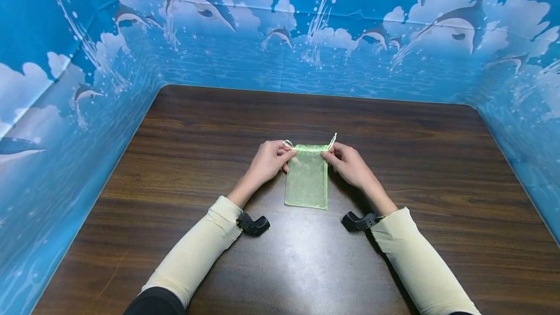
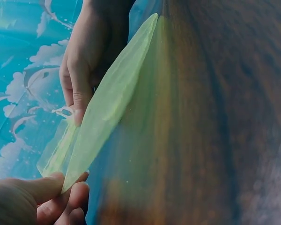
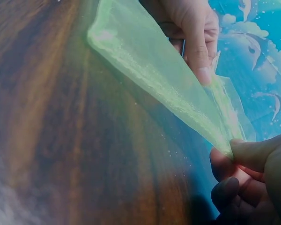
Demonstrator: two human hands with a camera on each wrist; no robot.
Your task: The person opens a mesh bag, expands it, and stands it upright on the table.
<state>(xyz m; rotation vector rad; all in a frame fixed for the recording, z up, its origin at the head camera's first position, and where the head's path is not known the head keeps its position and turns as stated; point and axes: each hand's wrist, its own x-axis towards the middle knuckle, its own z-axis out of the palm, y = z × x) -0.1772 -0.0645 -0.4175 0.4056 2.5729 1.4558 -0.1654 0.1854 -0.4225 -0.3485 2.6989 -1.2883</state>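
A small sheer green drawstring pouch [image 1: 306, 181] hangs between the two hands, its gathered mouth toward the far side of the table. My left hand [image 1: 273, 158] pinches the upper left corner between thumb and fingers. The upper right corner is pinched by my right hand [image 1: 345, 162]. Pale drawstring loops [image 1: 333, 140] stick out at both ends of the mouth. In the left wrist view the pouch [image 2: 110, 96] slants up off the tabletop, thin and flat-looking. The right wrist view shows the thumb and fingers gripping the pouch [image 3: 150, 70] just below its gathered band.
The dark wood-grain table [image 1: 197, 125] has rounded far corners. A blue dolphin-print cloth [image 1: 245, 62] stands around its back and sides. Black wrist cameras [image 1: 253, 225] are strapped over the cream sleeves [image 1: 197, 252].
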